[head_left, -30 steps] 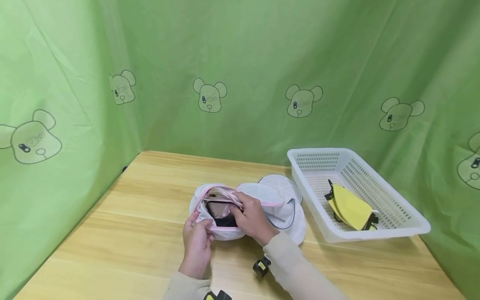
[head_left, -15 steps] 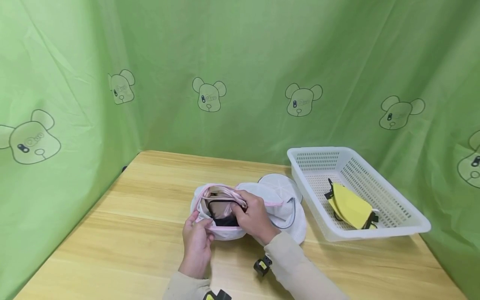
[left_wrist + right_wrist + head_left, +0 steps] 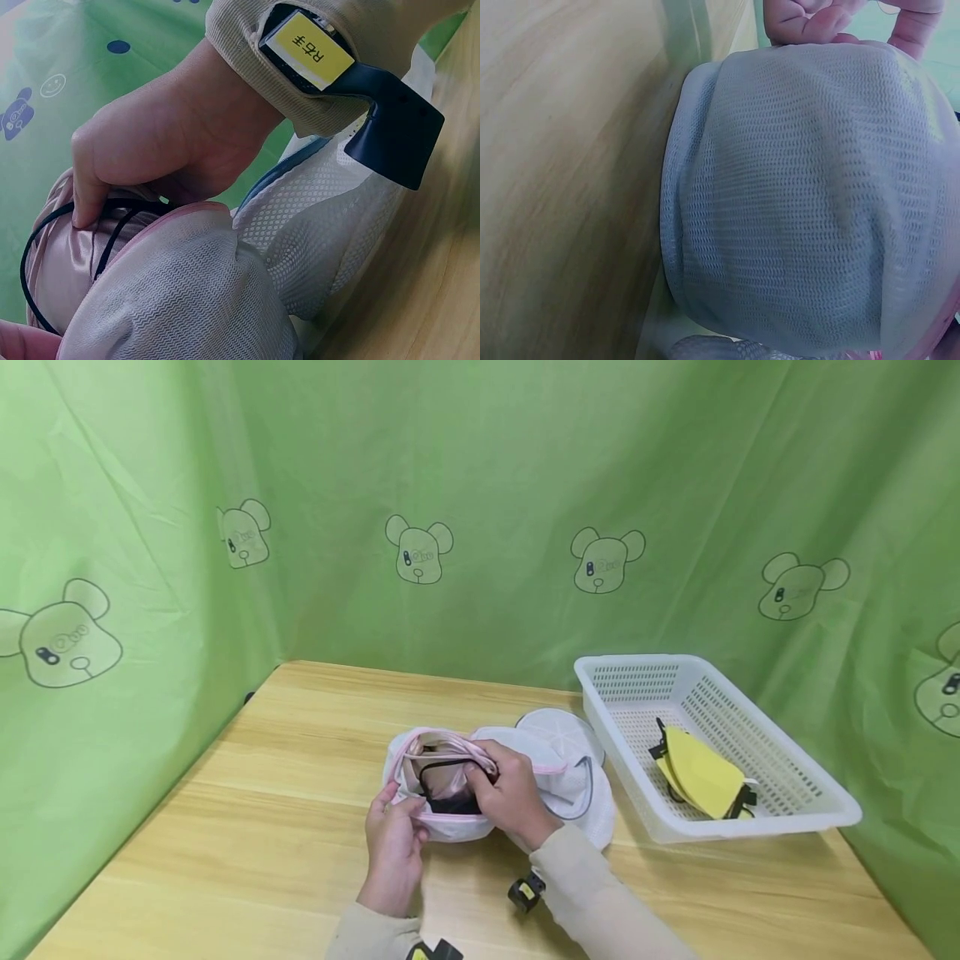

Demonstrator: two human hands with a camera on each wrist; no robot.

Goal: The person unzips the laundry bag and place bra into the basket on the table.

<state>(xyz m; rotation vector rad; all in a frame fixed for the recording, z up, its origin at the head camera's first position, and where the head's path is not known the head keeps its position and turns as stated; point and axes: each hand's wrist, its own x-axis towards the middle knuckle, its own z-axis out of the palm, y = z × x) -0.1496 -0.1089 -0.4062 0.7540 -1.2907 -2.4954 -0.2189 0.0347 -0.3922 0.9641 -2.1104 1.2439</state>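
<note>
A white mesh laundry bag point(image 3: 454, 832) with a pink zip edge stands with its mouth open on the table. My left hand point(image 3: 393, 852) pinches the near left rim between thumb and fingers. At the right side of the mouth my right hand point(image 3: 517, 797) grips folded pink satin cloth point(image 3: 69, 277), its thumb inside the opening. A thin black cord point(image 3: 28, 251) loops over that satin, and dark cloth point(image 3: 453, 803) lies lower in the bag. In the right wrist view the mesh side point(image 3: 787, 195) hides the contents.
More white mesh bags point(image 3: 592, 814) lie flat against the right side, one with a grey zip edge. A white plastic basket point(image 3: 757, 731) at the right holds yellow cups with black straps point(image 3: 701, 772). Green curtains point(image 3: 487, 460) hang around the wooden table point(image 3: 247, 827).
My right hand has shifted slightly to the right with the satin cloth, and the bag's mouth shows a little more of its inside. My left hand keeps its place on the rim.
</note>
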